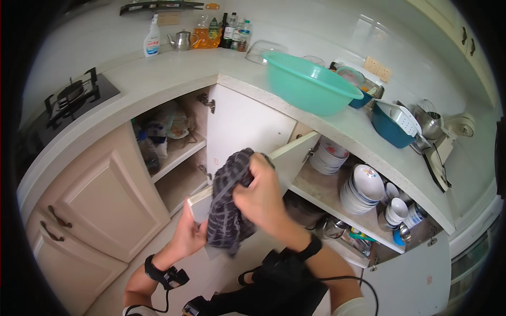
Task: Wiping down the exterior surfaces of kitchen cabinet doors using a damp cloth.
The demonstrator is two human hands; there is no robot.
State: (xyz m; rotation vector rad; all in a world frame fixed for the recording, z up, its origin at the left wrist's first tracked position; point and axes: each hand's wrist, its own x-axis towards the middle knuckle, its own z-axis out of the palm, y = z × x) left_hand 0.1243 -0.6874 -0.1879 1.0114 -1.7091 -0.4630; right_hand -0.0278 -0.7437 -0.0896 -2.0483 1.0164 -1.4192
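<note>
My left hand [185, 233] grips the free end of an open cabinet door [291, 158], which swings out toward me from the right-hand cupboard. Bunched in my right hand [263, 193] is a dark checked cloth [229, 215]. The cloth drapes over the door's top edge and hangs down its side, close to my left fingers. It hides the middle of the door. Both hands are at about the same stretch of the door, the right one higher and slightly blurred.
Another open door [249, 114] stands behind the cloth. Stacked bowls [357, 193] and plates [326, 160] fill the right cupboard's shelf. A green plastic basin [308, 85] sits at the counter's edge. A second door [411, 272] hangs open at lower right. A gas hob [75, 98] lies left.
</note>
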